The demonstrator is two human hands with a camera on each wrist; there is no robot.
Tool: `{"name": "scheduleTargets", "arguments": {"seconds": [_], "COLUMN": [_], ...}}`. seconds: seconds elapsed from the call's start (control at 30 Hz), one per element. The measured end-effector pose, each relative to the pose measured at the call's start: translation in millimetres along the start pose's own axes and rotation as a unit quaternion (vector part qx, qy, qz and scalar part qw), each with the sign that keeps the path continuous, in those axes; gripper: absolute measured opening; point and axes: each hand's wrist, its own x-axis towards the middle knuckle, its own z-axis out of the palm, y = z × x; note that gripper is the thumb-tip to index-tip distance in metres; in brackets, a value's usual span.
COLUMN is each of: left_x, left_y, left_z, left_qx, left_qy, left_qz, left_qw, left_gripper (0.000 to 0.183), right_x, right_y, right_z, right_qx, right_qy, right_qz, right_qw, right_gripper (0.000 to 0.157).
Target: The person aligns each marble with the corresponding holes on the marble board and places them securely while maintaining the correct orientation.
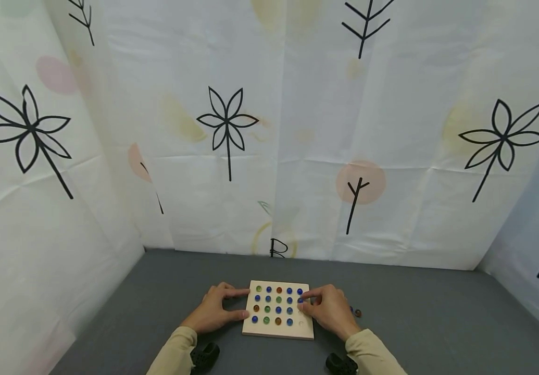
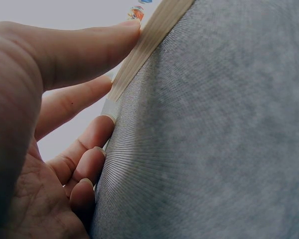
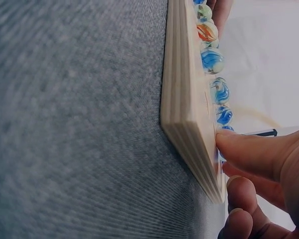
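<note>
A square wooden board [image 1: 277, 336] lies on the grey tabletop, with rows of glass marbles in its hollows. Blue, green and orange-brown marbles show, such as an orange-swirled marble [image 3: 207, 32]. My left hand [image 1: 215, 310] touches the board's left edge with straight thumb and index finger; in the left wrist view its other fingers are bent loosely beside the edge. Over the right column, my right hand [image 1: 331, 308] has thumb and index finger about a blue marble [image 1: 300, 300], pinching it at the second row. The fingers partly hide it. A hollow [image 1: 301, 324] at the near right corner holds no marble.
Loose marbles [image 1: 358, 313], one brown and one blue, lie on the grey tabletop [image 1: 419, 323] right of my right hand, which partly hides them. White patterned cloth [image 1: 297, 130] stands behind and at both sides. Dark wrist devices [image 1: 205, 357] sit below both sleeves.
</note>
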Motion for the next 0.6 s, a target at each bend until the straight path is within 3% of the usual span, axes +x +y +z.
{"name": "scheduleTargets", "arguments": {"seconds": [0.6], "left_x": [0.0], "left_y": [-2.7], "left_z": [1.7], "left_qx": [-0.005], "left_qy": [-0.003], "left_qz": [-0.005], "left_qw": [1.0000], "left_gripper": [0.053], "right_x": [-15.4], "right_y": [5.8], "right_z": [-16.1], "right_qx": [-0.003], "right_qy": [0.002], "right_qz": [0.035], "right_qw": [0.999], "right_gripper": [0.022]}}
